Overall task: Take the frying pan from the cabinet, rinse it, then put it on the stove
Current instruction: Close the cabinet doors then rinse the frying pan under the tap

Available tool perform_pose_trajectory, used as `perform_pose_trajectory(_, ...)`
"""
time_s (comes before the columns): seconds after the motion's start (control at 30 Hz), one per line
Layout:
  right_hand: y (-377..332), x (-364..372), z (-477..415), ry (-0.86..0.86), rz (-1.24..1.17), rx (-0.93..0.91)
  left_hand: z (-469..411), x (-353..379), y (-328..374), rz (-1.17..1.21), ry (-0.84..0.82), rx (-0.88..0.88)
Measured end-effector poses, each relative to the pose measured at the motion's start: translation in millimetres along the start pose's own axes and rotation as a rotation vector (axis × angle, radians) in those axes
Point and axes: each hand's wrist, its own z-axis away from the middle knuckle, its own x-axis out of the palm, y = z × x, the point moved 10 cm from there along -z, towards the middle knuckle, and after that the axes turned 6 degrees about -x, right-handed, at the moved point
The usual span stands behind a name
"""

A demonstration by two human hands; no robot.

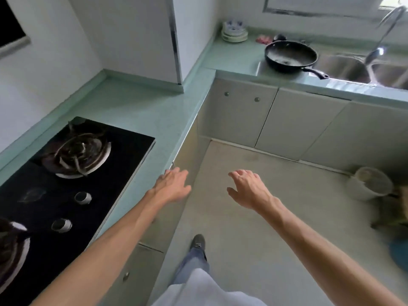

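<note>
A black frying pan rests on the green counter at the sink's left rim, its handle pointing right and toward me. The steel sink lies to its right under a tall faucet. The black glass gas stove is set in the counter at my left, with two burners and two knobs. My left hand hovers by the counter's edge beside the stove, fingers spread and empty. My right hand hangs over the floor, open and empty. The grey cabinet doors under the sink are closed.
Stacked bowls and plates stand in the counter's far corner, with a pink object beside the pan. A white bucket and a blue object sit on the floor at right. My leg and shoe are below.
</note>
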Motion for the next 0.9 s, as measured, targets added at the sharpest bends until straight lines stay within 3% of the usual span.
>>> perform_pose_trajectory(0.4,139,-133,-111,0.133,-0.018,0.334,-196,-157,136,-0.071,0.102,0.323)
perform_pose_trajectory(0.9,393,-222,-199,0.228,-0.002,0.452,-382,-230,372,-0.187,0.066,0.457)
